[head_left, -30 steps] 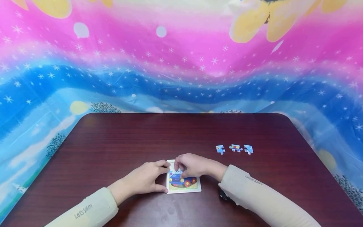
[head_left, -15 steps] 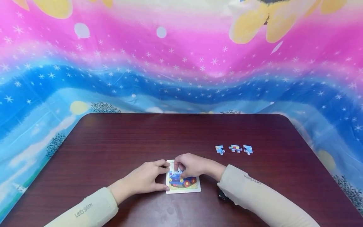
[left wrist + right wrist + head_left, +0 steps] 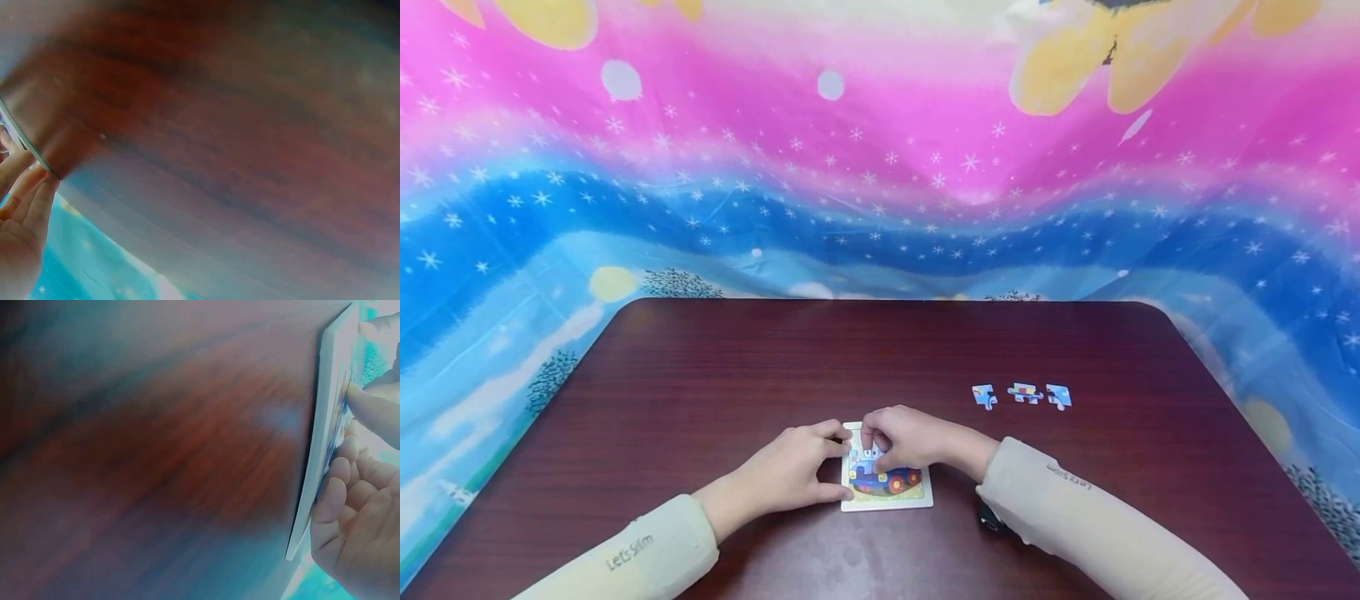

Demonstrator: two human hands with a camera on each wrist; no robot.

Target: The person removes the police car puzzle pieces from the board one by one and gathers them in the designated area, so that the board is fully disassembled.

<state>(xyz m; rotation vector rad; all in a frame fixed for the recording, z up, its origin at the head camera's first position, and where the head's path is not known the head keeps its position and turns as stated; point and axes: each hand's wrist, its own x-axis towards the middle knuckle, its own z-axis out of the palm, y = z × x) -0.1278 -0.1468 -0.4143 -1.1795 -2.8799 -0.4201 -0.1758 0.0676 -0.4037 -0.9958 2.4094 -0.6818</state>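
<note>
Fingers and thumb of the left hand (image 3: 786,469) grip the left edge of a white-framed puzzle board (image 3: 917,503) in the head view, the thumb at the near corner and the fingertips further up that side. The right hand (image 3: 913,437) reaches in from the other side with bent fingers, thumb and forefinger down on the picture of a blue vehicle with eyes and red wheels; whether they pinch a piece of it I cannot tell. The board lies on the dark reddish-brown table (image 3: 760,350), near its middle from side to side. Beyond the right hand three loose pieces lie apart in a row: a left piece (image 3: 983,395), a middle piece (image 3: 1026,392) and a right piece (image 3: 1059,396). Both pale sleeves (image 3: 632,550) bear lettering, and a small black object (image 3: 990,517) shows beneath the right wrist. A pink and blue cloth (image 3: 880,150) with white snowflakes hangs behind the table. In the left wrist view, the left hand's fingers meet the board's thin edge at the left of the picture, over a blurred tabletop. In the right wrist view, the board appears nearly edge-on, with the right hand's curled fingers against its face and other fingertips above them.
</note>
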